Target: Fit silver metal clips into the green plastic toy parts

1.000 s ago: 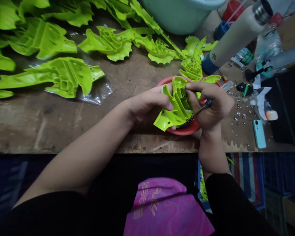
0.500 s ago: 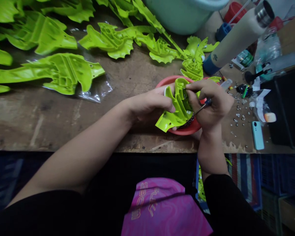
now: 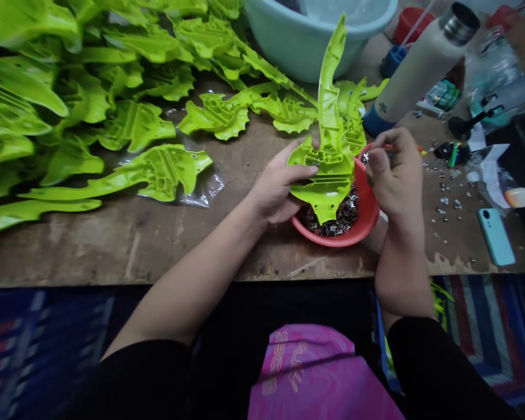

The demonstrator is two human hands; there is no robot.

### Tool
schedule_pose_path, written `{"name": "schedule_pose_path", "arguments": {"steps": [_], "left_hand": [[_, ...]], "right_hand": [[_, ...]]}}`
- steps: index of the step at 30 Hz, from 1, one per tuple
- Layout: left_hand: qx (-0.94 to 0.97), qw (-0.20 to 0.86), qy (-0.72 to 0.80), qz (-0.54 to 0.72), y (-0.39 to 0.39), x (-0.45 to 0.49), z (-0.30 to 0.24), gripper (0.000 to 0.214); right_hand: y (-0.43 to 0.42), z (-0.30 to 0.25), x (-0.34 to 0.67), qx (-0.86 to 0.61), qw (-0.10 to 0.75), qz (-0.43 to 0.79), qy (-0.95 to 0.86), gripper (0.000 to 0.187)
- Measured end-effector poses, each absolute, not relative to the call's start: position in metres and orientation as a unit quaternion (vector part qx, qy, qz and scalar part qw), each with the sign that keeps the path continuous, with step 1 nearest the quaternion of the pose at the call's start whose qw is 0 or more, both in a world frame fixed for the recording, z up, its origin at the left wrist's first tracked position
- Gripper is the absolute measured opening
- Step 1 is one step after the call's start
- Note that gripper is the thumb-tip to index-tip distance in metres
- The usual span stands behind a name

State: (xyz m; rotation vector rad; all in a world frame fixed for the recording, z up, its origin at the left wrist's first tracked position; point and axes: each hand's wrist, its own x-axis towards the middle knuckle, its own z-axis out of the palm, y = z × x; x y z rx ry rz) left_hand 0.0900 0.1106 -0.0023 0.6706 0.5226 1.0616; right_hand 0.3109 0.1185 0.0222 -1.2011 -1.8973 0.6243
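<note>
My left hand grips a lime-green plastic shell part by its left side, thumb on top. The part's ribbed inside faces up, and its long curved arm points away from me. A small coil spring seems to sit in it near my thumb. Below the part stands a red bowl holding many small metal pieces. To the right, my right hand is raised with fingers curled and the thumb against them. What it holds, if anything, is hidden. Just behind it is a second small red container with metal bits.
Many similar green parts cover the table's left and back. A pale green basin and a bottle stand behind. Loose metal balls and a phone lie on the right, near the table's front edge.
My right hand has moved off the green part to the right; the thin-shafted tool it held no longer shows. The part has turned, its long arm now pointing away. The view has shifted.
</note>
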Motion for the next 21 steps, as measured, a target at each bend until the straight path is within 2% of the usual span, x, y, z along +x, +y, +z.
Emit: {"name": "schedule_pose_path", "arguments": {"steps": [5, 10, 21], "left_hand": [[0.323, 0.764, 0.254, 0.498, 0.109, 0.092, -0.001, 0.051], [0.335, 0.757, 0.257, 0.499, 0.107, 0.093, 0.0, 0.056], [0.343, 0.749, 0.262, 0.502, 0.105, 0.093, -0.001, 0.056]], "right_hand": [[0.104, 0.035, 0.298, -0.462, 0.366, 0.3, -0.75, 0.06], [0.105, 0.034, 0.292, -0.481, 0.391, 0.344, -0.705, 0.063], [0.107, 0.035, 0.294, -0.484, 0.364, 0.344, -0.717, 0.062]]}}
